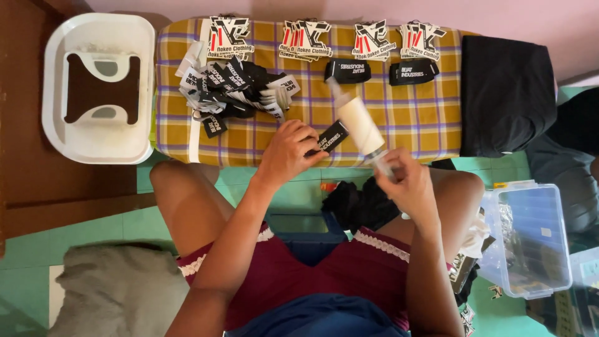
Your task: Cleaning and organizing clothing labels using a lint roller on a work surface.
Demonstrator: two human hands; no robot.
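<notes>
2 hands (288, 151) work — lint roller (360, 125) slants up-left from right hand (409, 184).

Woven checked cloth (412, 118), matt; lint roller (360, 125), smooth papery sheet; clear glossy plastic box (533, 240); white plastic stool (97, 140).

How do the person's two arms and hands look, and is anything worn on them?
Both arms are bare from the upper arm down to the wrist: no sleeves reach them. The left hand and the right hand have no gloves, and I see no rings, watch or bracelet. The fingers are uncovered, with short nails as far as can be seen.
</notes>
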